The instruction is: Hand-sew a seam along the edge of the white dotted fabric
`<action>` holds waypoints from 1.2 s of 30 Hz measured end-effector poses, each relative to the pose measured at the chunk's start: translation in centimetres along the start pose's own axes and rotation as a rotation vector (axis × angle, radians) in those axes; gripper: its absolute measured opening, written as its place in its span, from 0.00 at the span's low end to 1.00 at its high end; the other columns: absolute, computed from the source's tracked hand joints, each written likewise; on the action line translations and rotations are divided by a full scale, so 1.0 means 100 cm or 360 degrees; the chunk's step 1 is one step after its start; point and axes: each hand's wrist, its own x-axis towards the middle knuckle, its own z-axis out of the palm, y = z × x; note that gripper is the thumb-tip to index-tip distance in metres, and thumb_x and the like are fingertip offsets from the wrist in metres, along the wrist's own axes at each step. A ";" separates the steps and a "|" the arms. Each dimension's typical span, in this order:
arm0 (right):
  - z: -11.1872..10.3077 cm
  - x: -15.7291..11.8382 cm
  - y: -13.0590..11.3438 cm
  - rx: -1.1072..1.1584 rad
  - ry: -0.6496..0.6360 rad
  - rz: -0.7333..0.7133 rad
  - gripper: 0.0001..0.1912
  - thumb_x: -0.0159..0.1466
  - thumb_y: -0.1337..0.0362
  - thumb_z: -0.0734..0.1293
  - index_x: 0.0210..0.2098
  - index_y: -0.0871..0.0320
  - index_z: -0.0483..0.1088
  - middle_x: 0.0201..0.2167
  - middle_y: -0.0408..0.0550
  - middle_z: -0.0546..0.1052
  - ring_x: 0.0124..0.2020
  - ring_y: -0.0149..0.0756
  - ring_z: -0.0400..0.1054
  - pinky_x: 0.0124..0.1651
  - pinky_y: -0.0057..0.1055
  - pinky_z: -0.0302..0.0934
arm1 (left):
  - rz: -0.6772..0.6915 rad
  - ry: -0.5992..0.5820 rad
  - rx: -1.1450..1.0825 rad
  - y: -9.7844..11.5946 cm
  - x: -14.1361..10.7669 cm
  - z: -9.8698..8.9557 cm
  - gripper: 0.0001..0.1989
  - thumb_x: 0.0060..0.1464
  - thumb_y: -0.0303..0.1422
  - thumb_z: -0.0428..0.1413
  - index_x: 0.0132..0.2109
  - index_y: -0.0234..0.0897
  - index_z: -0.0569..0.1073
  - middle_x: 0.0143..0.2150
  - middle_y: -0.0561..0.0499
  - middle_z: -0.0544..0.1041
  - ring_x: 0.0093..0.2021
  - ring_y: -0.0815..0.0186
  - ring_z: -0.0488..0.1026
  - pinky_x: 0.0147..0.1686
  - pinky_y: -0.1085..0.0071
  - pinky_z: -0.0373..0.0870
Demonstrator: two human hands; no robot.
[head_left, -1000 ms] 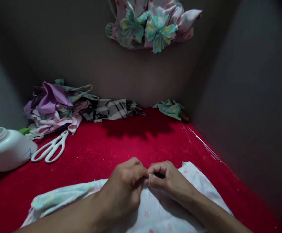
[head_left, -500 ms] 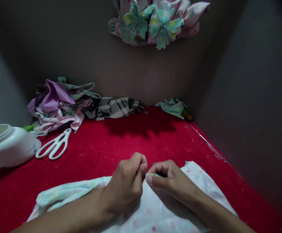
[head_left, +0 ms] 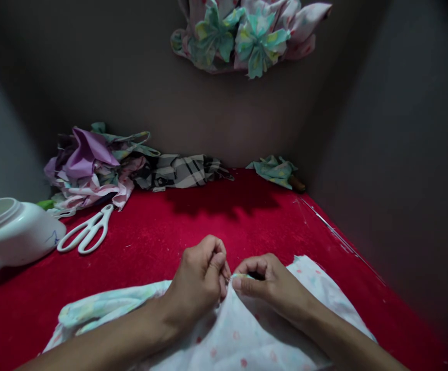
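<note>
White fabric with red dots (head_left: pixel 243 335) lies across the front of the red surface, with a pale green and yellow printed fabric (head_left: pixel 104 306) folded along its left part. My left hand (head_left: pixel 204 273) is closed at the fabric's upper edge, thumb pressed to curled fingers; whatever is between its fingertips is too small to make out. Close beside it, my right hand (head_left: pixel 264 281) pinches the raised edge of the fabric between thumb and forefinger. The cloth is drawn up into a peak between both hands.
White scissors (head_left: pixel 88 232) and a white plastic container (head_left: pixel 19 232) lie at left. Behind are a pile of scraps (head_left: pixel 92 159), checked fabric (head_left: pixel 185 170) and a green scrap (head_left: pixel 274 170). A thin metal rod (head_left: pixel 336 234) lies along the right. Fabric flowers (head_left: pixel 260 44) hang above.
My left hand has shifted slightly up and left, and its fingers have turned so that more of them shows. My right hand keeps its pinch in nearly the same place.
</note>
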 end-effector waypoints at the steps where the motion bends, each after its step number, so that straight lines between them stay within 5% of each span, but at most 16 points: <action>1: -0.003 -0.001 -0.001 -0.0019 -0.0003 0.0020 0.08 0.49 0.65 0.63 0.20 0.65 0.68 0.15 0.41 0.64 0.19 0.26 0.54 0.23 0.23 0.49 | -0.0024 -0.0007 -0.0060 -0.001 0.001 0.000 0.07 0.55 0.29 0.41 0.29 0.35 0.59 0.17 0.58 0.63 0.15 0.76 0.60 0.18 0.79 0.57; 10: -0.034 -0.009 -0.004 -0.0604 -0.0047 -0.0095 0.12 0.50 0.59 0.66 0.19 0.62 0.68 0.14 0.39 0.60 0.18 0.25 0.51 0.20 0.23 0.44 | 0.0108 -0.0014 0.0160 -0.005 -0.004 -0.002 0.03 0.51 0.26 0.45 0.32 0.35 0.63 0.22 0.58 0.62 0.22 0.75 0.59 0.22 0.78 0.56; 14: -0.020 -0.006 -0.002 -0.0397 0.0008 -0.0169 0.11 0.55 0.63 0.61 0.19 0.61 0.65 0.15 0.38 0.59 0.19 0.25 0.51 0.21 0.22 0.45 | 0.0155 0.0139 0.0272 -0.006 -0.007 -0.005 0.04 0.51 0.27 0.46 0.33 0.35 0.65 0.25 0.55 0.65 0.25 0.73 0.62 0.25 0.78 0.59; 21: -0.006 -0.002 -0.001 -0.0189 0.0010 0.0044 0.09 0.52 0.65 0.62 0.22 0.64 0.69 0.16 0.40 0.63 0.19 0.25 0.53 0.21 0.22 0.48 | 0.0163 0.0299 0.0425 -0.007 -0.013 -0.013 0.05 0.51 0.28 0.46 0.35 0.34 0.66 0.26 0.53 0.68 0.25 0.72 0.64 0.25 0.77 0.60; 30: -0.013 -0.002 0.006 0.0196 0.0006 0.0216 0.08 0.49 0.64 0.66 0.23 0.64 0.68 0.17 0.42 0.66 0.18 0.24 0.55 0.21 0.21 0.48 | 0.0377 -0.0119 0.0727 0.009 -0.020 -0.022 0.09 0.51 0.25 0.46 0.30 0.33 0.70 0.24 0.52 0.68 0.25 0.72 0.64 0.25 0.76 0.57; 36: -0.011 -0.001 0.007 0.0216 0.0011 0.0212 0.08 0.48 0.64 0.66 0.22 0.64 0.67 0.16 0.42 0.66 0.18 0.24 0.55 0.20 0.21 0.46 | 0.0353 -0.0016 0.0781 0.011 -0.018 -0.024 0.09 0.50 0.24 0.46 0.28 0.34 0.70 0.23 0.53 0.68 0.24 0.72 0.64 0.25 0.76 0.56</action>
